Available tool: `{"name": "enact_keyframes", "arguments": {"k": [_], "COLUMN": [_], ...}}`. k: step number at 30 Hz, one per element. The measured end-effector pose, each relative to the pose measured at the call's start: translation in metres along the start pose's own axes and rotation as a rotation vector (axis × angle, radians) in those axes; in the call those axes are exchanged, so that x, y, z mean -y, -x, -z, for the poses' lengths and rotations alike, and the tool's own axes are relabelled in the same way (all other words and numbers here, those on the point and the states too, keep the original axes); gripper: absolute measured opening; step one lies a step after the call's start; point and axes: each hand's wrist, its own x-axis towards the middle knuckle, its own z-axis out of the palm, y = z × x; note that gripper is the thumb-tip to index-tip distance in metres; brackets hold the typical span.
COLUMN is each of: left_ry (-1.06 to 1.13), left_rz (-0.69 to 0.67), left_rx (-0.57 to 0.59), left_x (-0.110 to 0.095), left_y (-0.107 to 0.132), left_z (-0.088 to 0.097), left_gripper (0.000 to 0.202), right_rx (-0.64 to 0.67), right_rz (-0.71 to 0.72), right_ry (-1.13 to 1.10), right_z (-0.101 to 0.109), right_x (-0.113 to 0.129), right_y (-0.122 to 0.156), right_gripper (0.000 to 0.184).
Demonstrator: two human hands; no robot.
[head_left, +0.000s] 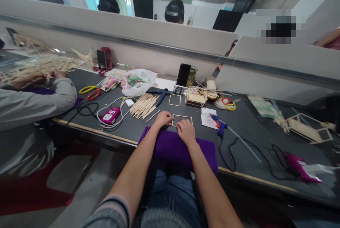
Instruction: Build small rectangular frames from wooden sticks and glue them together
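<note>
A small rectangular frame of thin wooden sticks (183, 116) lies in front of me at the table's near edge. My left hand (164, 119) pinches its left side, fingers closed. Bent over the near side of the same frame is my right hand (186, 131), its fingertips closed on the stick there. Both wrists are above a folded purple cloth (172, 146). Another square stick frame (174, 100) lies just beyond. A pile of loose sticks (143, 106) is left of my left hand, and a blue glue gun (220, 124) rests right of my right hand.
Blue-handled pliers (162, 96), a plastic bag (139, 82) and a magenta power box (111, 116) are to the left. A stick-built model (196, 96), a phone (183, 74) and scissors (228, 104) stand farther back. At far left, a co-worker's sleeve (39, 104) reaches over the table.
</note>
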Motion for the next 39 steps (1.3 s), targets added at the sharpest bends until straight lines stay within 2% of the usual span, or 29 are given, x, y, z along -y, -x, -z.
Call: {"name": "enact_keyframes", "arguments": {"k": [7, 9, 12, 17, 22, 24, 26, 29, 31, 33, 35, 39], "left_ry": [0.052, 0.079, 0.127, 0.222, 0.316, 0.352, 0.392, 0.393, 0.343, 0.292, 0.246, 0.132], "left_rz": [-0.007, -0.011, -0.015, -0.026, -0.074, -0.102, -0.152, -0.247, -0.292, -0.32, -0.341, -0.369], "left_rx": [-0.006, -0.008, -0.012, -0.048, -0.158, -0.225, -0.32, -0.453, -0.489, -0.512, -0.533, -0.526], "left_x": [-0.001, -0.001, -0.002, -0.002, 0.0, 0.001, 0.002, 0.003, 0.004, 0.005, 0.007, 0.008], "left_y": [0.002, 0.003, 0.004, 0.005, 0.008, 0.008, 0.008, 0.008, 0.007, 0.007, 0.008, 0.013], "left_z": [0.001, 0.001, 0.001, 0.001, 0.005, 0.007, 0.008, 0.009, 0.008, 0.008, 0.008, 0.007], "left_gripper": [0.019, 0.019, 0.019, 0.023, 0.031, 0.033, 0.034, 0.035, 0.036, 0.037, 0.036, 0.037], "right_rx": [-0.033, -0.086, -0.244, -0.556, -0.683, -0.688, -0.641, -0.454, -0.3, -0.202, -0.208, -0.341], "right_rz": [0.005, 0.0, -0.045, -0.3, -0.518, -0.527, -0.475, -0.314, -0.22, -0.161, -0.123, -0.087], "right_ry": [-0.027, -0.062, -0.161, -0.363, -0.515, -0.517, -0.469, -0.332, -0.223, -0.139, -0.109, -0.173], "right_z": [0.001, 0.0, 0.001, 0.011, 0.027, 0.03, 0.029, 0.022, 0.015, 0.011, 0.009, 0.007], "right_x": [0.0, 0.0, 0.0, -0.016, -0.056, -0.068, -0.073, -0.07, -0.063, -0.055, -0.045, -0.024], "right_y": [0.0, 0.0, 0.002, 0.0, -0.011, -0.015, -0.021, -0.031, -0.04, -0.045, -0.045, -0.02], "right_gripper": [0.019, 0.02, 0.024, 0.028, 0.029, 0.029, 0.027, 0.022, 0.019, 0.016, 0.016, 0.024]}}
